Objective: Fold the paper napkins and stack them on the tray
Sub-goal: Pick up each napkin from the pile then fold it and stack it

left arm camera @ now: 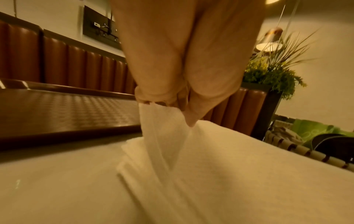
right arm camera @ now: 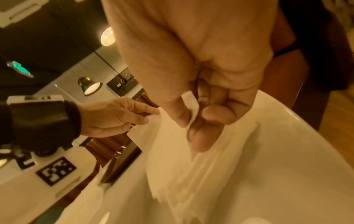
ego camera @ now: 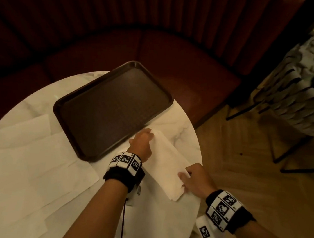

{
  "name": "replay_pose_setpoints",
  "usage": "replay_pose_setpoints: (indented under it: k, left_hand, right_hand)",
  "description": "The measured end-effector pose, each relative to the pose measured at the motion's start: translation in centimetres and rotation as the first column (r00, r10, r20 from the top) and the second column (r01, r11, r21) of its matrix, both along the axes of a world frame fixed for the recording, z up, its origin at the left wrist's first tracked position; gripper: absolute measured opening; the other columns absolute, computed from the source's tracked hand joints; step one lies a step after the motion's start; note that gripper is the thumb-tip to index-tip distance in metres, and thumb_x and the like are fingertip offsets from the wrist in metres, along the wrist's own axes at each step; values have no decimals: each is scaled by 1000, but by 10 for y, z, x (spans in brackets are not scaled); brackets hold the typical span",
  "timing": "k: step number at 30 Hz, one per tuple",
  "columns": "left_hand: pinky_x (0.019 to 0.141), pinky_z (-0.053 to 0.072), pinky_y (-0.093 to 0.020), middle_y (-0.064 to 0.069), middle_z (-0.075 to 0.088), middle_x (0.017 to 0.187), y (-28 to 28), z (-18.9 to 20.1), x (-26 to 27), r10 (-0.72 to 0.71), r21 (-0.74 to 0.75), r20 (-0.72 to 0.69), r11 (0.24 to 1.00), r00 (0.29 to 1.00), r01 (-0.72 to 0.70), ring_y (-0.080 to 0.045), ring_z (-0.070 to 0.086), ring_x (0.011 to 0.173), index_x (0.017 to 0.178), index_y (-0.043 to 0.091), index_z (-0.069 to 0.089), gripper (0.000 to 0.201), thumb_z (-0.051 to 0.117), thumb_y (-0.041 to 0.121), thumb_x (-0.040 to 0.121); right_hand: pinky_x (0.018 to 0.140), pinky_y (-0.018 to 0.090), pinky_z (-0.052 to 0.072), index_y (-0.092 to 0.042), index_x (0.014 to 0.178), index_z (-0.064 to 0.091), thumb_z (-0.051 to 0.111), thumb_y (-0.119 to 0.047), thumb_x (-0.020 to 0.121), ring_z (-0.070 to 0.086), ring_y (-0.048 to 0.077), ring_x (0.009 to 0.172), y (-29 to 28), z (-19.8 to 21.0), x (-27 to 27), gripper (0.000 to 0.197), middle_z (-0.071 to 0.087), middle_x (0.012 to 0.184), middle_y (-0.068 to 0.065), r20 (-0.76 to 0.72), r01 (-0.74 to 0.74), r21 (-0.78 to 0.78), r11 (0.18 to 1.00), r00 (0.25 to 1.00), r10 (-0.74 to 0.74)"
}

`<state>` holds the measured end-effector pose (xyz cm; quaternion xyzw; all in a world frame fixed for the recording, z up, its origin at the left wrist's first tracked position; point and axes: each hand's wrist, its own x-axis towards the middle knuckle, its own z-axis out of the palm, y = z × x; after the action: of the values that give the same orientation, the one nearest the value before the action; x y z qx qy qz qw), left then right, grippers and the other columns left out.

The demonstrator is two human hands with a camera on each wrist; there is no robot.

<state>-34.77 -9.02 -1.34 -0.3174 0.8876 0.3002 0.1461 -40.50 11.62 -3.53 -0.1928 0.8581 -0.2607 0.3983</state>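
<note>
A white paper napkin [ego camera: 165,162] lies folded lengthwise on the round marble table [ego camera: 181,120], just right of the dark brown tray [ego camera: 113,107], which holds nothing. My left hand [ego camera: 142,141] pinches the napkin's far end [left arm camera: 162,121] near the tray's front corner. My right hand [ego camera: 193,178] pinches the near end [right arm camera: 191,109] between thumb and fingers, lifting its edge a little. Several unfolded napkins [ego camera: 32,169] are spread over the table's left side.
A curved red-brown booth seat [ego camera: 164,47] wraps behind the table. To the right a woven chair [ego camera: 294,96] with clothes on it stands on the wooden floor [ego camera: 243,168]. The table's rim runs close beside my right hand. A plant [left arm camera: 272,75] stands behind the booth.
</note>
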Motion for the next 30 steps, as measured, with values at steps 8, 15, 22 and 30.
replay_pose_setpoints:
  k: [8, 15, 22, 30]
  left_hand:
    - [107, 13, -60, -1, 3, 157, 1, -20, 17, -68, -19, 182, 997, 981, 73, -25, 5, 142, 142, 43, 20, 67, 43, 8, 90]
    - [109, 14, -47, 2, 15, 155, 6, 15, 91, 250, 70, -130, 967, 959, -243, -16, 14, 143, 138, 45, 31, 51, 50, 38, 91]
    - [86, 45, -21, 7, 57, 113, 6, 28, 280, 681, 304, -32, 703, 731, -642, -11, 57, 97, 123, 30, 56, 41, 65, 31, 83]
    - [68, 40, -5, 6, 65, 102, 37, 3, 433, 843, 327, 39, 497, 536, -804, -4, 58, 84, 99, 40, 57, 26, 68, 24, 82]
  right_hand:
    - [53, 26, 35, -16, 58, 39, 69, -37, 80, 42, 13, 55, -1, -4, 0, 43, 44, 58, -1, -120, 173, 65, 983, 979, -164]
    - [91, 46, 47, -28, 117, 40, 80, -37, 68, 45, 25, 104, -13, 43, 10, 64, 37, 113, 2, -190, 185, 28, 982, 966, -176]
    - [90, 49, 46, -22, 111, 55, 77, -31, 72, 49, 28, 103, -103, 100, 81, 45, 47, 114, 9, -541, -226, -165, 960, 835, 104]
    - [94, 33, 39, -9, 128, 47, 59, -34, 87, 49, 31, 117, -274, 15, 229, 49, 55, 122, 16, -355, -696, 9, 718, 669, 653]
